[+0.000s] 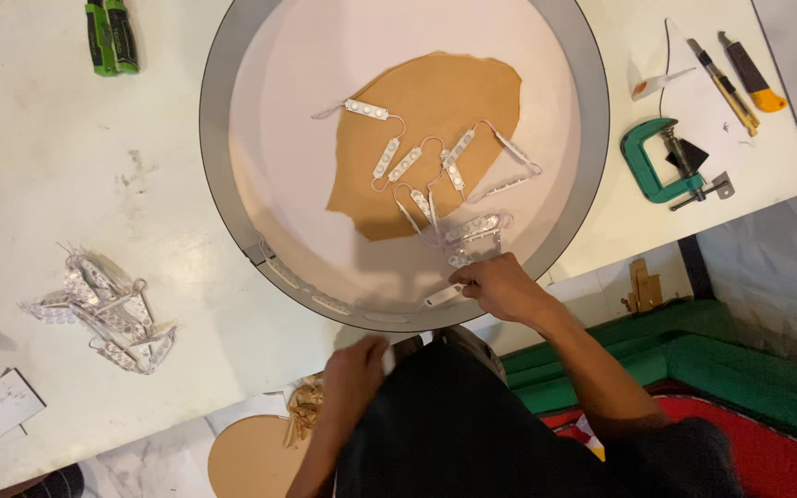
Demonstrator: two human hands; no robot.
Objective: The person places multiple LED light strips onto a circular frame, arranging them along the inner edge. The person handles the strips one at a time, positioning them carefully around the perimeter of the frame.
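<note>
**Currently: right hand fixing LED module at disc rim**

The right hand (502,288) pinches a small white LED module (443,295) against the inner wall at the near edge of the round grey-rimmed disc (223,83). A wired chain of modules (435,171) lies loose in the disc, partly on a torn brown paper patch (435,101). The left hand (354,369) is blurred below the table edge, closed on something small and pale; what it is, I cannot tell. A spare module bundle (108,309) lies left on the white table (48,166). Far right: green clamp (661,161), two utility knives (738,76). Far left: green tool (110,35). Floor: green and red mat (767,387).
</note>
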